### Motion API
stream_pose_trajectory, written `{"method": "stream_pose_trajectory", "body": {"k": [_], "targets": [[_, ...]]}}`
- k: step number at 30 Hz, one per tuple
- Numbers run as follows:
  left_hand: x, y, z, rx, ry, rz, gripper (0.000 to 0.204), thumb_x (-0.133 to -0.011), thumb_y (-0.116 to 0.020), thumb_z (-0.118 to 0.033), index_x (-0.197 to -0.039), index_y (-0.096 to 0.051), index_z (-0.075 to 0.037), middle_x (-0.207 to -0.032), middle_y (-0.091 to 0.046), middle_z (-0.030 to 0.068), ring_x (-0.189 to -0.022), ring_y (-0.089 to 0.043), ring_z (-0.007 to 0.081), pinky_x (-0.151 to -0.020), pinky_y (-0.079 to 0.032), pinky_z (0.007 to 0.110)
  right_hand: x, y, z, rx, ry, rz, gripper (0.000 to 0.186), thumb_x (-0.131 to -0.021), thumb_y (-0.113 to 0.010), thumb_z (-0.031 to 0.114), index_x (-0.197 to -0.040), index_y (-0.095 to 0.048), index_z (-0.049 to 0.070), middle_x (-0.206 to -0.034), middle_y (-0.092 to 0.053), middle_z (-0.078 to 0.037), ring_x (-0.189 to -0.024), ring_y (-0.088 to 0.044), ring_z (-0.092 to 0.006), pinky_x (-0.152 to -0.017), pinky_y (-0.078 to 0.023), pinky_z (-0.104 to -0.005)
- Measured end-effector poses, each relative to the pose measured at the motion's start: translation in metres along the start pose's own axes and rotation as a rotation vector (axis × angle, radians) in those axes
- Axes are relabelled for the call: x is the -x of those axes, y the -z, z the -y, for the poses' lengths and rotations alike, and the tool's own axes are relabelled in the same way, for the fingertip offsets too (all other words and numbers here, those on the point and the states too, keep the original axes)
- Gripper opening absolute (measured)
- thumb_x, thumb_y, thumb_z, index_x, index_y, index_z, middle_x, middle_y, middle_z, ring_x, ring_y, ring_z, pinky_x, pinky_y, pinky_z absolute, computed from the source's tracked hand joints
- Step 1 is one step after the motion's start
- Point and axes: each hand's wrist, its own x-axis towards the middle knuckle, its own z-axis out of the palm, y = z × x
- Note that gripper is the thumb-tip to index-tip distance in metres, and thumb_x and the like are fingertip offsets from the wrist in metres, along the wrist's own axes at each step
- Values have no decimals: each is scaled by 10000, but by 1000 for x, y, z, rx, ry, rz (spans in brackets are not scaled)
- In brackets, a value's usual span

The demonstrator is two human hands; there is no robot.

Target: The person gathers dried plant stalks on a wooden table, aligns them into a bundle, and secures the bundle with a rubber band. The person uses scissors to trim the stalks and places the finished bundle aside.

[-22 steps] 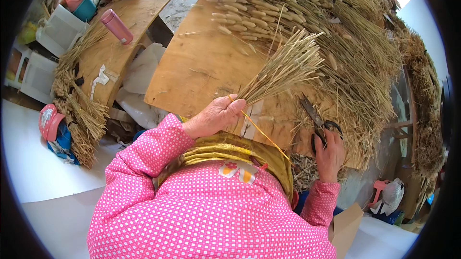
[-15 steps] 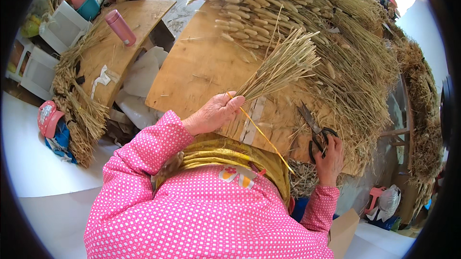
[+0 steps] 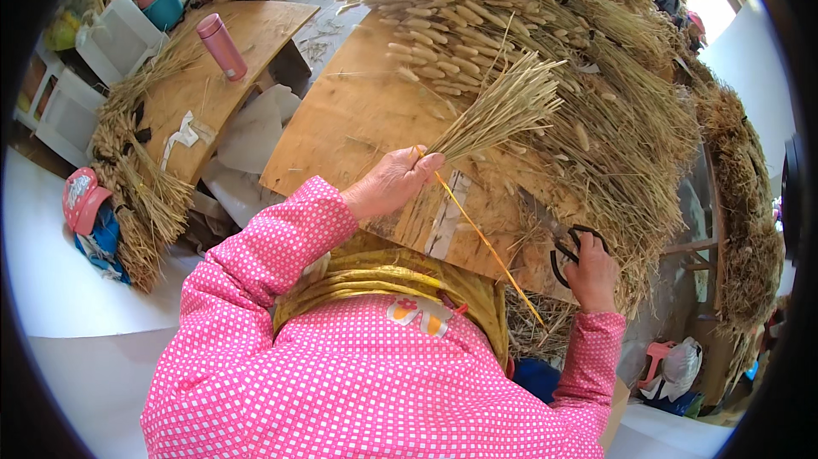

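My left hand (image 3: 398, 180) is closed around the lower end of a bundle of dry straw-coloured stalks (image 3: 503, 110), whose cut ends fan out up and to the right. From that grip a thin yellow-orange tie strand (image 3: 486, 242) hangs down to the right, past the table's front edge. At the right front of the table, the fingers of my right hand (image 3: 594, 272) are closed on the black handles of a pair of scissors (image 3: 564, 248). Its blades are blurred and point left, low over the wood.
Fluffy grass heads on long stalks (image 3: 588, 118) are heaped over the wooden table (image 3: 328, 131). A second table (image 3: 204, 101) at left carries a pink thermos (image 3: 221, 48) and more stalks. White chairs (image 3: 119, 37) and a pink cap (image 3: 83, 201) are farther left. Straw (image 3: 741, 203) is stacked at right.
My right hand and the scissors have shifted to the right. My left hand has risen slightly with the bundle, and the strand swings along with it.
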Motion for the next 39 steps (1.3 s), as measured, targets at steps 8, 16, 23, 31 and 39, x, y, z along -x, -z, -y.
{"method": "stream_pose_trajectory", "body": {"k": [8,16,23,31,39], "targets": [[-15,-1,13,-225,-111,-86,370,-1065,-549,-363,-931,-570,-18,-715,-515,25,-667,-471,128,-604,-441,318,0,34,25,-326,137,-122,551,-724,-829,267,-1164,-581,46,-1044,-651,-156,-930,-662,-377,-762,-530,-456],[-13,-8,6,-302,-231,-123,299,-1059,-571,-298,-973,-568,-12,-686,-468,108,-640,-428,174,-607,-433,357,-19,51,61,-269,379,50,585,-712,-808,385,-1142,-601,47,-1032,-633,-148,-975,-626,-363,-821,-499,-459],[-4,-14,-8,-341,-217,-39,437,-1050,-530,-450,-990,-566,-18,-760,-600,238,-740,-610,425,-675,-484,472,-33,32,71,-147,477,106,497,-813,-759,495,-1044,-626,76,-844,-676,-90,-785,-689,-302,-656,-520,-436],[-5,-18,0,-70,-57,26,401,-1063,-531,-417,-970,-604,-34,-729,-537,-8,-673,-453,108,-613,-434,292,-47,5,55,-21,307,232,372,-828,-777,369,-1034,-672,78,-869,-681,-118,-819,-681,-323,-693,-493,-447],[-2,-32,18,169,173,111,475,-1053,-508,-509,-911,-619,-69,-750,-558,-31,-704,-533,83,-647,-485,266,-39,0,110,-714,366,-171,232,-883,-751,220,-1026,-698,45,-958,-691,-105,-813,-665,-285,-727,-518,-406]]}}
